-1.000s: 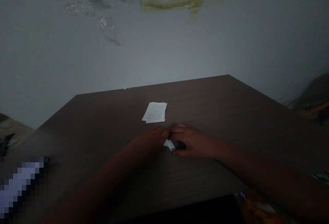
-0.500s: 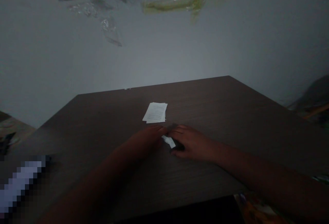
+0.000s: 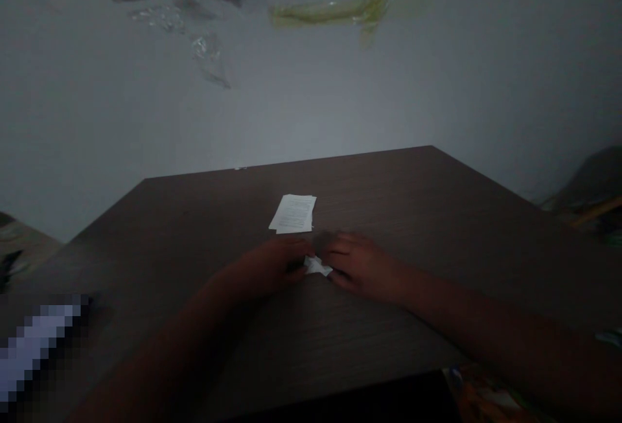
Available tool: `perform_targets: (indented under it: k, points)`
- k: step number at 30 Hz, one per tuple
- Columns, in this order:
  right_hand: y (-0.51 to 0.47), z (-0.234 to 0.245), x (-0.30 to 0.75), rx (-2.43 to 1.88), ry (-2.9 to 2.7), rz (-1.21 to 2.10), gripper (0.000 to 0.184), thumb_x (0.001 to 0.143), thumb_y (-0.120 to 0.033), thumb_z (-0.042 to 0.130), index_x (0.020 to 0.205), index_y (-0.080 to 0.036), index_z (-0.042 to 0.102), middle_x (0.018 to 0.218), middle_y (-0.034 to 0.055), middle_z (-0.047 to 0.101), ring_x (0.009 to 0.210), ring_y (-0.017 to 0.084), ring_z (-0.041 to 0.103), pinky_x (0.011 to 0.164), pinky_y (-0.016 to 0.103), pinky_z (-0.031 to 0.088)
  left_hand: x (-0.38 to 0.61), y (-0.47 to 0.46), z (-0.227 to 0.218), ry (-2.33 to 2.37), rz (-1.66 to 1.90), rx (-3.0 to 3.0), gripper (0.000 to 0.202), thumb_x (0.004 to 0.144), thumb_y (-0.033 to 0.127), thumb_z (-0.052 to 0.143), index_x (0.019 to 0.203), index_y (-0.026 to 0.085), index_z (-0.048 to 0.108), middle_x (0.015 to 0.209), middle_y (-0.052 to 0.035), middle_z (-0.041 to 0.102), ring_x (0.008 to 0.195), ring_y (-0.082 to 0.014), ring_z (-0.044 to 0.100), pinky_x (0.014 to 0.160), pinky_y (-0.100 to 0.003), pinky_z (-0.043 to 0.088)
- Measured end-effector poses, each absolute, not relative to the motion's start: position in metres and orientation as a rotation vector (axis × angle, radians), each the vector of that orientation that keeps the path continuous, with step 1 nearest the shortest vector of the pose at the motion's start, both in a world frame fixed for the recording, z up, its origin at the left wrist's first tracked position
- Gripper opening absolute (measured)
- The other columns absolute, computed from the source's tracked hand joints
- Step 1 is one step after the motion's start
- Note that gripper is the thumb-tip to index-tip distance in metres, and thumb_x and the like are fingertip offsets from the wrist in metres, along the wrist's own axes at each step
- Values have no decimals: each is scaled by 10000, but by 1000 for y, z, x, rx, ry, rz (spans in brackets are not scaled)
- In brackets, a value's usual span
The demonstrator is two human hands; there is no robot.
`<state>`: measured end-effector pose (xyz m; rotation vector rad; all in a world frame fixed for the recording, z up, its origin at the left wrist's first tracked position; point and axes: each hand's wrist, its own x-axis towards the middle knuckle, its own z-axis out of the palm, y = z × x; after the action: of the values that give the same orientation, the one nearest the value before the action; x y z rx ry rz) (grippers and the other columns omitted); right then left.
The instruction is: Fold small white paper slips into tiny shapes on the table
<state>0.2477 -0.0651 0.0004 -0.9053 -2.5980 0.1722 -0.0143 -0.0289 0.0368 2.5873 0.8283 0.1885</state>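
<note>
Both my hands rest near the middle of a dark wooden table. Between them lies a small white folded piece of paper. My left hand has its fingers curled against the paper's left side. My right hand presses its fingertips on the paper's right side. Just beyond my fingers a small stack of white printed sheets lies flat. The light is dim, so the finer shape of the small paper is hard to make out.
A pale wall rises behind the table's far edge, with clear plastic and yellowish tape stuck high up. A blurred-out patch sits at the lower left. Colourful items lie at the near right edge.
The small paper between my hands shows more white and looks spread out. The dark part under my right fingers is no longer visible. Both hands stayed in place.
</note>
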Motion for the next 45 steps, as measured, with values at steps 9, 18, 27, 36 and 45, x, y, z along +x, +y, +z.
perform_targets:
  k: [9, 18, 27, 36, 45]
  points:
    - [-65, 1, 247, -857, -2698, 215, 126, 1034, -285, 677, 995, -223, 780, 1007, 92, 772, 1007, 282, 681, 993, 494, 547, -7, -34, 24, 825, 183, 2608, 165, 1031, 185, 623, 1070, 203, 783, 1281, -95, 747, 1187, -279, 713, 1094, -445, 554]
    - [-65, -1, 241, -937, -2512, 494, 96, 1001, -178, 688, 927, -216, 734, 1034, 65, 740, 1041, 242, 678, 1061, 467, 515, 1, -37, 19, 883, 229, 2539, 249, 966, 114, 668, 1141, 241, 791, 1273, -71, 745, 1189, -272, 705, 1091, -460, 543]
    - [-58, -13, 242, -1149, -2368, 513, 60, 957, -196, 742, 923, -244, 736, 1052, 52, 737, 1084, 262, 668, 1038, 480, 501, 2, -40, 12, 1030, 272, 2579, 172, 974, 218, 712, 1089, 261, 832, 1207, -66, 768, 1192, -301, 700, 1092, -470, 542]
    - [-51, -22, 243, -1205, -2270, 469, 95, 906, -275, 837, 941, -247, 753, 1015, 51, 737, 1057, 272, 674, 974, 449, 516, 10, -41, 4, 1007, 348, 2551, 113, 965, 176, 725, 1027, 213, 811, 1100, -75, 760, 1087, -268, 714, 1037, -441, 565]
    - [-40, -20, 242, -1232, -2235, 523, 73, 867, -169, 805, 845, -224, 763, 854, 12, 712, 850, 196, 655, 792, 332, 480, 12, -45, 6, 987, 400, 2498, 157, 963, 153, 654, 1068, 197, 761, 1150, -69, 769, 1113, -269, 720, 1068, -423, 574]
